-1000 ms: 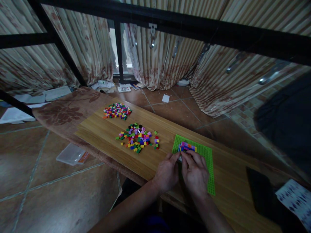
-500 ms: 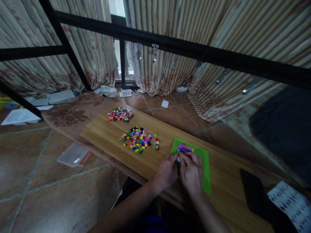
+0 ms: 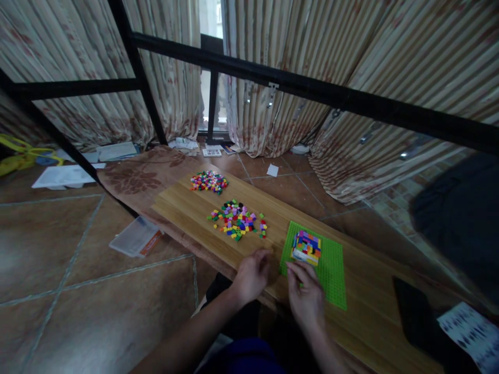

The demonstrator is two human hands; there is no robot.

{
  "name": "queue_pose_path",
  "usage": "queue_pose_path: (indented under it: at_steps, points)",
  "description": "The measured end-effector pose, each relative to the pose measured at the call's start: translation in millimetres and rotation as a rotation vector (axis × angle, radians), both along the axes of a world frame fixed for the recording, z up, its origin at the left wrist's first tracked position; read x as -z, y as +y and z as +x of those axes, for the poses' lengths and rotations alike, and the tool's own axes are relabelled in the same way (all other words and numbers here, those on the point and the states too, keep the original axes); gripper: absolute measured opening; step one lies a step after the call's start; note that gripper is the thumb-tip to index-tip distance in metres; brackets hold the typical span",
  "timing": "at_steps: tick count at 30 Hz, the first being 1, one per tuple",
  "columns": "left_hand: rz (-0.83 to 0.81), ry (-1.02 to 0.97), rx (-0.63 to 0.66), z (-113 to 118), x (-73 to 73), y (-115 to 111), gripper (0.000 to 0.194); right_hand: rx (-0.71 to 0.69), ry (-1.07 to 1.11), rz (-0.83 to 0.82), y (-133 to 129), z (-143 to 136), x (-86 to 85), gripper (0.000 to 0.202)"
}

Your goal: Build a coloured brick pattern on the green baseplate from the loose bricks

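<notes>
My left hand [image 3: 252, 276] hovers at the table's near edge, left of the green baseplate [image 3: 333, 275]. Its fingers are loosely curled, with thumb and forefinger apart and nothing visible between them. Over the baseplate's near left part is my right hand [image 3: 307, 293], its fingers bent and tips together; whatever they pinch, if anything, is too small to make out. Just beyond those fingertips stands a low block of multicoloured building bricks [image 3: 307, 245] on the baseplate, with a pale near side.
Two piles of loose bricks, a nearer one [image 3: 237, 221] and a farther one [image 3: 209, 182], lie on the wooden table [image 3: 179, 202]. A dark flat object [image 3: 415, 311] and a printed sheet [image 3: 471, 332] are at the right. A clear plastic container [image 3: 134, 238] rests on the floor.
Both hands have drawn back from the brick block, uncovering it. My left hand has moved left and away from my right hand. The camera view has shifted slightly left.
</notes>
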State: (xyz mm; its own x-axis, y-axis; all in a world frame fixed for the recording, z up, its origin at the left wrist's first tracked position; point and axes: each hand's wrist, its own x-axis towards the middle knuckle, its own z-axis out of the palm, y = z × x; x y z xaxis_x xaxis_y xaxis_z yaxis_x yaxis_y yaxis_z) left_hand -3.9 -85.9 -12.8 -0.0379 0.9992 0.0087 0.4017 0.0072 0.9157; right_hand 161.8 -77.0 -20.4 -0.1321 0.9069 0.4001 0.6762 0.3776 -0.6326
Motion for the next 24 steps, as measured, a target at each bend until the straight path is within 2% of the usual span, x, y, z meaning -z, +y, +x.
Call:
queue_pose_path:
  at_steps: [4,10,14,17,24]
  points:
    - [-0.018,0.012,-0.097,-35,5.0,-4,0.036,-0.065,-0.054,-0.103,-2,-32,8.5,0.027]
    - [-0.056,-0.007,-0.213,-72,15.8,-7,0.030,-0.047,-0.143,-0.067,35,-68,10.3,0.028]
    - [-0.082,-0.015,-0.229,-78,22.0,-3,0.030,-0.009,-0.244,-0.034,60,-73,13.8,0.030]
    - [-0.099,-0.003,-0.220,-78,22.9,3,0.029,-0.030,-0.310,-0.011,69,-72,17.7,0.030]
    - [-0.132,0.025,-0.207,-77,19.3,12,0.030,-0.094,-0.298,-0.021,64,-73,23.3,0.028]
